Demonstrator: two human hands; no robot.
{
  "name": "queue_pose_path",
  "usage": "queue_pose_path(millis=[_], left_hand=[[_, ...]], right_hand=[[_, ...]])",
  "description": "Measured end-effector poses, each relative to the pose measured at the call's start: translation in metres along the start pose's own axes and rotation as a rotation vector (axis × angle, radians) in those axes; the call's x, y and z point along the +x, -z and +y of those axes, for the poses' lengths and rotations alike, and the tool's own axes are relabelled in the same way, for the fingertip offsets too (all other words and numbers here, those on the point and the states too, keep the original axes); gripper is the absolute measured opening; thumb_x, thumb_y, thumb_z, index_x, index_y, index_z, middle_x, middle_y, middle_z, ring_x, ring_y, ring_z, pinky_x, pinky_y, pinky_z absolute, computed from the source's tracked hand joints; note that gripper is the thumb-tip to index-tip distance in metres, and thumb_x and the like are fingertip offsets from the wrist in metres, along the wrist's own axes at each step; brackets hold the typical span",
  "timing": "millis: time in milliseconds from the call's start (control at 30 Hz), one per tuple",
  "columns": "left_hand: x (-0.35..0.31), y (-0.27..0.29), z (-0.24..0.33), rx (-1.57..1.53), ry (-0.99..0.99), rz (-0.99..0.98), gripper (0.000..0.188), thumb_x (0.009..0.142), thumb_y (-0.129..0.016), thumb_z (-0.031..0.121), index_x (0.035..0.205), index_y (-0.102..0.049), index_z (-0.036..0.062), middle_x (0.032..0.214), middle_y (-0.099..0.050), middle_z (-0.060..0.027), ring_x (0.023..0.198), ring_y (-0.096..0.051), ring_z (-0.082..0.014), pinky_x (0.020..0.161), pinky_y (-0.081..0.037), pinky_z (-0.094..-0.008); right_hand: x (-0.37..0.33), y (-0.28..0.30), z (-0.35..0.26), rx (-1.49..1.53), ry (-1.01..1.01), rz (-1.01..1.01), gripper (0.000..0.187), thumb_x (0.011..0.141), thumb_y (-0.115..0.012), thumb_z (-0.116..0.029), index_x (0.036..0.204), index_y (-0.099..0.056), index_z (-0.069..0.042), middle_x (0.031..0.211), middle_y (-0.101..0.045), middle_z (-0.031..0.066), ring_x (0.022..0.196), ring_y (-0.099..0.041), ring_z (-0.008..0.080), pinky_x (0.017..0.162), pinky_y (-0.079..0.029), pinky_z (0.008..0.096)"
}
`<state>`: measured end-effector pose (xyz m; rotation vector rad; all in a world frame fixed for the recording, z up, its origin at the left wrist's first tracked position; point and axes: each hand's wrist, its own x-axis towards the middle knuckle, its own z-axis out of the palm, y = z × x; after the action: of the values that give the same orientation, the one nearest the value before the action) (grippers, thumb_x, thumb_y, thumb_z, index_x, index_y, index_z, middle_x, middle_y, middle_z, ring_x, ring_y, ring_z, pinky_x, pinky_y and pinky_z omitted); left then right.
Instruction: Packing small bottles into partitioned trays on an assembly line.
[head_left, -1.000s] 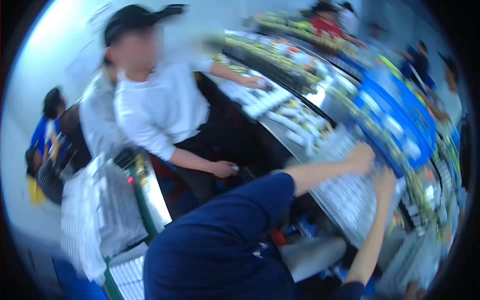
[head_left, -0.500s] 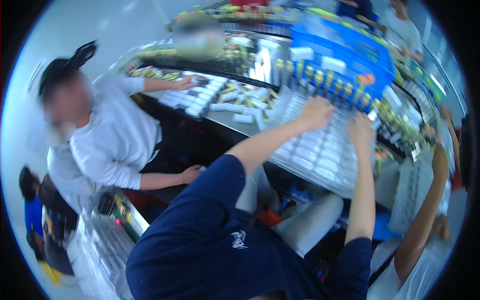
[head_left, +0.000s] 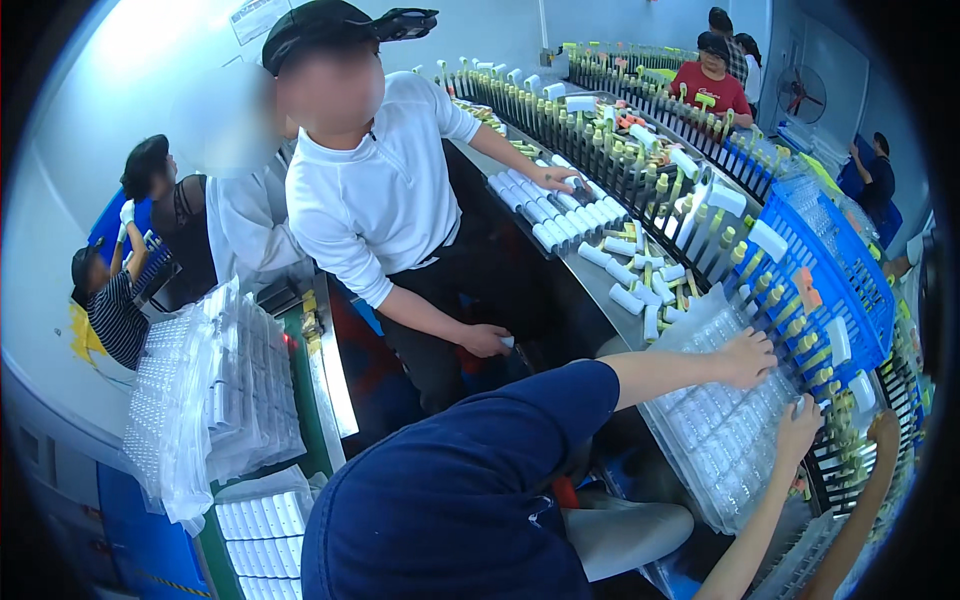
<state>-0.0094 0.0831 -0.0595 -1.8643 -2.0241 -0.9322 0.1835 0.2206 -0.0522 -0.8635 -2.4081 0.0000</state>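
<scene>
A clear plastic tray [head_left: 715,440] with rows of moulded pockets slants before me at the bench edge. My left hand [head_left: 748,360] rests on its far part, fingers apart. By the tray's right edge is my right hand [head_left: 797,428], its fingers closed; whatever is between them is too small to make out. Just beyond both hands runs a row of black upright holders with yellow-green tips [head_left: 780,310], some bearing white cylinders [head_left: 768,240]. Loose white cylinders [head_left: 628,300] lie left of the tray.
A blue crate [head_left: 850,265] stands behind the holders. On my left, a co-worker in white has one hand [head_left: 560,180] at a tray of white cylinders [head_left: 555,215]. Stacked clear trays [head_left: 215,390] stand farther left. Another person's forearm [head_left: 860,500] reaches in at right.
My view has swung left, so the tray and my hands appear farther right and lower. Both hands are still at the tray. The co-worker's hand remains at the neighbouring tray.
</scene>
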Motion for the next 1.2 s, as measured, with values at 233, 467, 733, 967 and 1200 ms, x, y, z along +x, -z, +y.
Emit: queue_pose_path(millis=[233,467,733,967,1200], left_hand=[[0.013,0.008,0.0,0.318,-0.185,-0.068,0.021,0.078,-0.059,0.022,0.092,-0.068,0.0094,0.093,-0.063,-0.0087,0.097,-0.057,-0.0288,0.079,-0.044,-0.0477],[0.031,-0.014,0.064,-0.073,-0.335,0.004,0.018,0.081,-0.062,0.019,0.094,-0.064,0.0073,0.094,-0.061,-0.0096,0.1,-0.056,-0.0289,0.083,-0.045,-0.0418],[0.026,-0.042,0.08,-0.223,-0.206,-0.101,0.033,0.094,-0.051,0.029,0.116,-0.061,0.0066,0.108,-0.06,-0.0132,0.11,-0.054,-0.0297,0.094,-0.042,-0.0466],[0.025,-0.037,0.078,-0.246,-0.202,-0.11,0.032,0.094,-0.053,0.028,0.114,-0.061,0.005,0.109,-0.061,-0.0124,0.109,-0.055,-0.0288,0.093,-0.042,-0.0432],[0.025,-0.028,0.083,-0.257,-0.162,-0.145,0.029,0.093,-0.053,0.027,0.11,-0.061,0.0047,0.106,-0.061,-0.0128,0.108,-0.055,-0.0295,0.092,-0.042,-0.0441]], right_hand=[[0.002,0.026,-0.011,0.241,0.023,0.246,0.036,0.098,-0.056,-0.023,0.123,-0.058,0.003,0.116,-0.062,0.0228,0.108,-0.058,0.0388,0.095,-0.044,0.0421],[0.011,0.105,-0.051,0.697,-0.32,0.31,0.031,0.104,-0.044,-0.029,0.115,-0.054,-0.002,0.086,-0.06,0.0074,0.066,-0.058,0.0102,0.052,-0.047,0.0249],[0.027,0.109,-0.043,0.692,-0.306,0.315,0.049,0.101,-0.052,-0.024,0.143,-0.037,-0.002,0.094,-0.064,0.0098,0.082,-0.062,0.0103,0.059,-0.051,0.0249],[0.094,0.146,-0.032,0.058,-0.227,0.299,0.053,0.095,-0.056,-0.04,0.127,-0.052,0.001,0.097,-0.066,0.024,0.089,-0.067,0.0333,0.078,-0.05,0.0412],[0.133,0.136,0.013,-0.047,-0.206,0.044,0.049,0.09,-0.061,-0.037,0.122,-0.057,-0.001,0.109,-0.064,0.0282,0.102,-0.062,0.0448,0.086,-0.049,0.0461]])
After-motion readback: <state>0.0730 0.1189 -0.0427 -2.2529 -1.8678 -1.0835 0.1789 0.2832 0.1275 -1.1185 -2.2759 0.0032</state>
